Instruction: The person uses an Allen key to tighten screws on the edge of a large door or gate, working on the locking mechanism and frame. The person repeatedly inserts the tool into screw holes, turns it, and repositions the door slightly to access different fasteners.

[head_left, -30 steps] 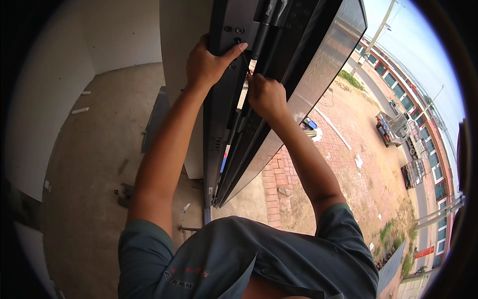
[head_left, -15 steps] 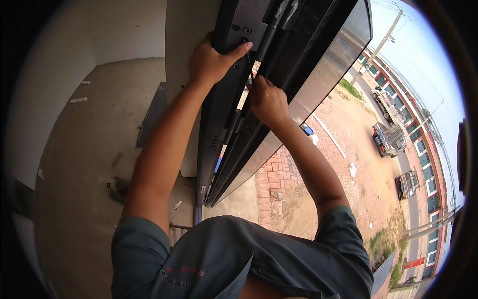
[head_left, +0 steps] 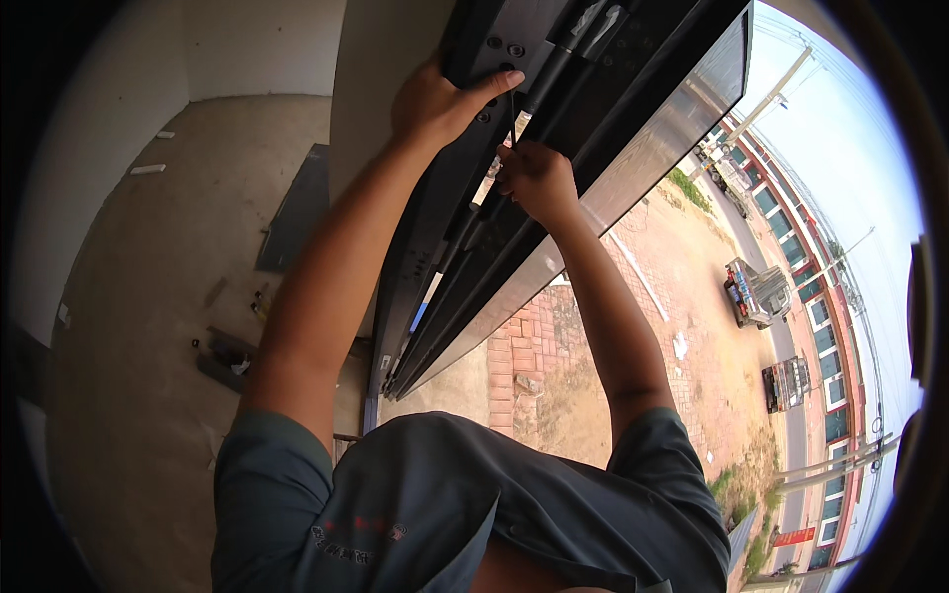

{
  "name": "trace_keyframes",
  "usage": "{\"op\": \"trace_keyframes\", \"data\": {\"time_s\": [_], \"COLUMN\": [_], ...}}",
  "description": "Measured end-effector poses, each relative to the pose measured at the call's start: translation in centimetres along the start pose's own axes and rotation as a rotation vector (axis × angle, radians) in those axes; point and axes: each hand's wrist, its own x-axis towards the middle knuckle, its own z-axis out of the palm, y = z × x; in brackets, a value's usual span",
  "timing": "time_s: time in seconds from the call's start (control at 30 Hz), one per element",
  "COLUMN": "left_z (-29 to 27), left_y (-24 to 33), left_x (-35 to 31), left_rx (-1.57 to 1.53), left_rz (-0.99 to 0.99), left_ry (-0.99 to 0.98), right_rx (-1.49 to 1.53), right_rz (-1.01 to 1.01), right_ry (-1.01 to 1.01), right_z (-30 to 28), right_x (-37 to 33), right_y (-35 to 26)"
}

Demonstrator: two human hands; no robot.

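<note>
A tall dark metal door frame [head_left: 420, 232] rises in front of me, with a dark door leaf [head_left: 647, 84] swung outward on its right. Round bolts sit in the frame's upper face, and a cylindrical hinge [head_left: 539, 77] joins it to the leaf. My left hand [head_left: 435, 107] grips the frame's left edge, thumb across the front beside the bolts; its fingertips are hidden behind. Lower and to the right, my right hand [head_left: 540, 183] is closed around a thin dark rod, apparently a hex key [head_left: 514, 127]. The rod's upper end reaches the bolts under my left thumb.
Indoors on the left, a dark flat panel [head_left: 299, 212] and several dark items [head_left: 225, 358] lie on the concrete floor. Outside on the right are brick paving [head_left: 514, 346], a loaded truck [head_left: 759, 293], another vehicle [head_left: 787, 383] and a long row of buildings [head_left: 835, 366].
The view has shifted slightly, so the frame and both hands appear a little higher and farther right. My right hand has turned slightly with the rod, which now stands more upright.
</note>
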Motion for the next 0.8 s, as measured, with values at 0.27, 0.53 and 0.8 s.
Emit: {"op": "trace_keyframes", "data": {"time_s": [0.27,0.53,0.8], "left_z": [0.1,0.4,0.9], "left_y": [0.1,-0.1,-1.0], "left_x": [0.2,0.0,0.4], "left_rx": [0.009,0.036,0.053], "left_rz": [-0.048,-0.046,-0.01], "left_ry": [0.016,0.035,0.079], "right_rx": [0.537,0.585,0.476], "right_rz": [0.122,0.16,0.323], "right_ry": [-0.09,-0.225,-0.305], "right_z": [-0.7,-1.9,-4.7], "right_x": [0.1,0.8,1.4], "right_y": [0.1,0.6,-1.2]}}
